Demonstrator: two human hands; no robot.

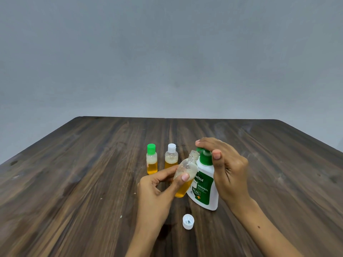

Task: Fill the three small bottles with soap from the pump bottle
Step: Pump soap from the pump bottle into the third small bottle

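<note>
The left hand (157, 190) grips a small clear plastic bottle (185, 173), uncapped and tilted, its mouth just under the green spout of the white pump bottle (204, 184). The right hand (224, 167) rests fingers on the pump head, thumb loose. Best to keep the mouth tight under the spout and press slowly, so nothing dribbles. The held bottle shows amber soap low down and foam above. Left of the pump bottle stand a green-capped bottle (152, 159) and a white-capped bottle (171, 157), both part-filled; the loose white cap (188, 221) lies nearer the person.
</note>
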